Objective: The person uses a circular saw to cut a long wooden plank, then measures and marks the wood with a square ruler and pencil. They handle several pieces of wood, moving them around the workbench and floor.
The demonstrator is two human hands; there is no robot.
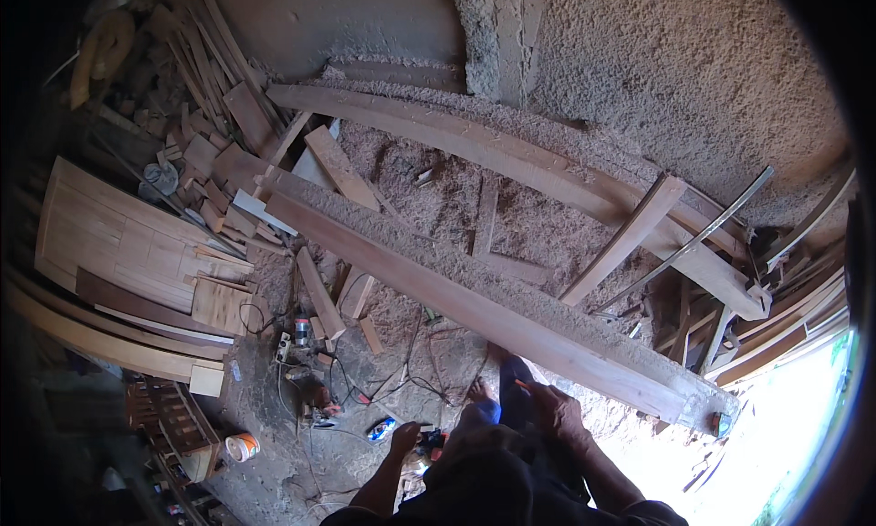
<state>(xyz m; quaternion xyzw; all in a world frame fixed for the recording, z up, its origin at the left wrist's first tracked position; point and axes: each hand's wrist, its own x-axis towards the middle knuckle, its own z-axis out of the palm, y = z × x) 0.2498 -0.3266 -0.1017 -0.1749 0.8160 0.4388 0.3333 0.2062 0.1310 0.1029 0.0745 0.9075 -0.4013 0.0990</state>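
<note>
My right hand (558, 415) hangs in front of my legs, fingers curled round a slim orange thing (523, 384), too small to make out its kind. Just beyond it lies a long wooden beam (474, 305), its top covered with sawdust, running from upper left to lower right. My left hand (404, 438) is down at my left side with its fingers curled in; whatever it may hold is hidden. A small blue and white object (381, 428) lies on the floor beyond that hand, apart from it as far as I can tell.
A second beam (438, 123) lies along the wall, with a wooden post (625, 239) leaning across it. Cables and a power strip (284, 346) cover the floor at left, near a white and orange tub (242, 447). Offcuts (205, 161) and a wooden panel (119, 234) fill the left side.
</note>
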